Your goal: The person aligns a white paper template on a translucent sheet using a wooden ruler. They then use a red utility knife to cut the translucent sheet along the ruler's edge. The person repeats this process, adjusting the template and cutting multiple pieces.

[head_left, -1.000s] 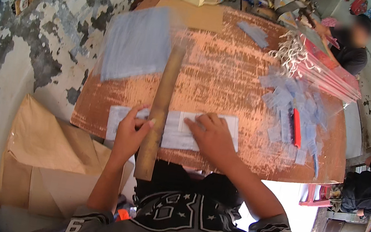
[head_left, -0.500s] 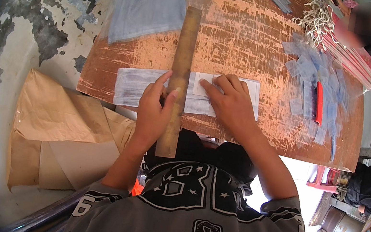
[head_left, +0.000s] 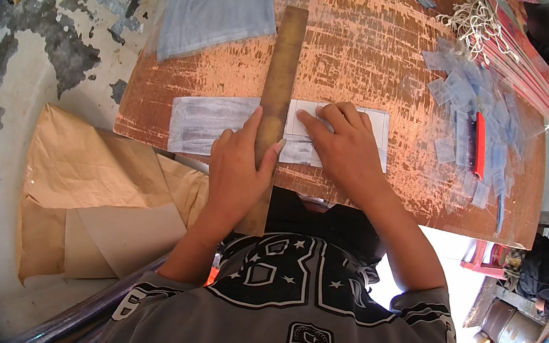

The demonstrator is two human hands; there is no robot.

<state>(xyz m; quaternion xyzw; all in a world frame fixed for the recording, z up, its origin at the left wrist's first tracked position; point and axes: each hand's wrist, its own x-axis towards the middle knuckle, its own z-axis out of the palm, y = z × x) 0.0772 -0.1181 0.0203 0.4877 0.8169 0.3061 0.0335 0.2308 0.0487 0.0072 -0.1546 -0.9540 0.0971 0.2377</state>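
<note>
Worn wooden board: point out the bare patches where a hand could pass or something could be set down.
On the worn wooden board, bare room lies between the long wooden ruler and the scattered clear plastic pieces, above the right hand. A smaller patch sits between the blue-grey plastic sheet and the white strip. The right edge, around the red knife, is crowded.

Both bare forearms rise from the lower edge and angle toward each other, the left nearly straight up, the right slanting up and to the left. The left hand (head_left: pixel 237 169) lies palm down, fingers together and stretched forward, with the thumb spread out to the right. The right hand (head_left: pixel 341 147) is also palm down, knuckles raised a little, its fingers bent and pointing up and left, fingertips pressed flat.
</note>
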